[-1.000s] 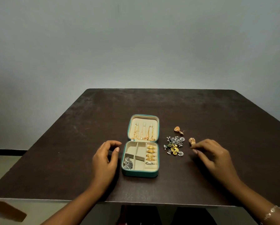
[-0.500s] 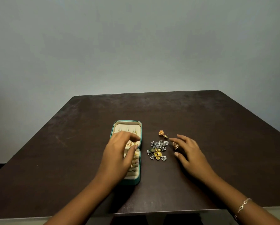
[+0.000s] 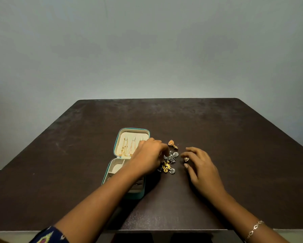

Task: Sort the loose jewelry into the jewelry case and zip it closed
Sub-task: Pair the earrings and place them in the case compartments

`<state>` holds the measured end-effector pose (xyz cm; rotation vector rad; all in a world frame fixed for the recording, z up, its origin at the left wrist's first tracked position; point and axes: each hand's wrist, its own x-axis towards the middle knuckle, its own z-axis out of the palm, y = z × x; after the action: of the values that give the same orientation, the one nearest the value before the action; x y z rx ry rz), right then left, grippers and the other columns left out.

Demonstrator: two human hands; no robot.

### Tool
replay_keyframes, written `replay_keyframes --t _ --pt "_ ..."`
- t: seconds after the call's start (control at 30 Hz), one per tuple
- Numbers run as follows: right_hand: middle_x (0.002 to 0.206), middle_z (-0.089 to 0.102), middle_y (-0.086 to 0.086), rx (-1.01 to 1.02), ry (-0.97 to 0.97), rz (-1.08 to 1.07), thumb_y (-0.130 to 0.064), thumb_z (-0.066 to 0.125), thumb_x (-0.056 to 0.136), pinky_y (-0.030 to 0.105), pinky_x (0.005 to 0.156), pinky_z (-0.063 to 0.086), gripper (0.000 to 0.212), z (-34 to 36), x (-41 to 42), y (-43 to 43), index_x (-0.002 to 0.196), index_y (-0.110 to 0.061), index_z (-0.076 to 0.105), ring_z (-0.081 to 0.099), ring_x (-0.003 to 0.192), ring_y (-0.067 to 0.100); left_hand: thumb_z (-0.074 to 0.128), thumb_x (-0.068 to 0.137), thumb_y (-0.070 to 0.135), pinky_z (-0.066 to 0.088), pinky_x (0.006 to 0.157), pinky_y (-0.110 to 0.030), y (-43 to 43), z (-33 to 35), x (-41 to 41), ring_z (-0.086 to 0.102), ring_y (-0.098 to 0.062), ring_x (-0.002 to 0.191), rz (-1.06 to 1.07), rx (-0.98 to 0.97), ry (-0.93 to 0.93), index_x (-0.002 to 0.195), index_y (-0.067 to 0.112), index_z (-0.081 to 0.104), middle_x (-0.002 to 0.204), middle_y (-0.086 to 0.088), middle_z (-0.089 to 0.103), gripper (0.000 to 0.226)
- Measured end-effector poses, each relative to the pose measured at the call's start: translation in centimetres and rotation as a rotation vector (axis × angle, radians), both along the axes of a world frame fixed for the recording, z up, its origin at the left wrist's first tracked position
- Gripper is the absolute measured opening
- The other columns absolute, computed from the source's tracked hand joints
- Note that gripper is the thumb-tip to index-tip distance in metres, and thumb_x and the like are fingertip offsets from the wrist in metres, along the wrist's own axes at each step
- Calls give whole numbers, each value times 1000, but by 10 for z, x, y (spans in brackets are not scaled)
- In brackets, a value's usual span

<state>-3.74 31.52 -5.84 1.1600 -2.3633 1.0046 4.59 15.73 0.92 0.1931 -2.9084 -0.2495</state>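
Observation:
A teal jewelry case (image 3: 135, 195) lies open on the dark table (image 3: 243, 146), with gold chains (image 3: 128, 148) hung in its lid. My left forearm crosses over the case's base and hides most of its compartments. My left hand (image 3: 149, 155) is at the left edge of the loose pile, fingers curled down onto the silver pieces (image 3: 173, 155); its fingertips are hidden. A gold flower piece (image 3: 166, 167) lies in the same pile. My right hand (image 3: 201, 167) rests on the table, relaxed, and a small gold earring (image 3: 186, 159) lies between its thumb and forefinger.
Another gold earring (image 3: 172, 143) lies alone just beyond the pile. A bracelet (image 3: 254, 228) is on my right wrist. The table's front edge runs close below my forearms, and a grey wall stands behind the table.
My left hand has moved from beside the case, over its base, to the silver pile. My right hand has stayed by the small gold earring. My view has shifted right.

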Motion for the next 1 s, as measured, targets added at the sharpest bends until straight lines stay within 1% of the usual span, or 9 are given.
replay_keyframes --t 0.1,0.23,0.37,0.47,0.57,0.63,0.77,0.87,1.0 --pt "118 57 6 120 115 134 -33 51 79 29 90 38 24 -1 -2 1 96 -22 65 40 116 15 52 88 14 32 88 -31 6 -4 -3 47 -20 109 23 -9 -7 105 24 61 109 3 59 22" --pt "118 57 8 201 171 176 -41 47 81 35 87 44 29 -2 3 -1 94 -23 66 42 114 19 51 87 14 31 88 -30 7 -6 -2 49 -20 107 25 4 26 103 23 62 108 1 62 21" --pt "117 55 4 209 160 184 -45 47 81 32 81 41 29 -2 2 -1 98 -26 60 42 110 14 58 84 9 38 83 -29 9 -7 -1 55 -20 99 14 279 123 95 14 66 100 -3 66 14" --pt "114 55 1 204 177 212 -45 46 81 29 81 38 26 -4 2 -1 94 -27 60 41 107 11 60 82 2 40 74 -18 13 -8 2 57 -10 85 40 468 227 90 12 68 89 2 67 15" --pt "109 55 -3 165 115 222 -46 47 79 26 80 36 29 -4 1 -1 89 -23 62 40 103 6 59 81 -3 36 64 -2 16 -8 4 55 7 68 43 608 309 86 11 68 75 13 61 17" --pt "105 55 -6 112 26 233 -46 47 78 23 81 37 30 -2 1 -1 87 -21 61 41 100 4 59 81 -4 34 63 2 16 -7 8 54 16 66 47 640 337 86 9 69 71 20 58 18" --pt "96 54 -13 -57 -187 243 -47 44 78 8 78 34 28 5 0 4 79 -24 60 47 94 2 60 81 -3 43 69 -5 17 -12 12 57 7 73 68 662 333 88 11 68 77 10 62 17" --pt "90 57 -7 -172 -295 218 -48 44 77 17 74 40 29 7 -1 4 75 -23 59 53 89 7 60 81 -4 48 78 -18 25 -19 15 62 -6 80 57 712 283 89 12 67 82 5 66 19" --pt "85 58 -3 -211 -326 211 -47 46 76 32 74 44 28 7 -3 4 74 -22 58 56 84 13 59 83 -1 46 74 -14 37 -26 15 62 -6 81 38 697 242 91 16 66 85 7 66 20"
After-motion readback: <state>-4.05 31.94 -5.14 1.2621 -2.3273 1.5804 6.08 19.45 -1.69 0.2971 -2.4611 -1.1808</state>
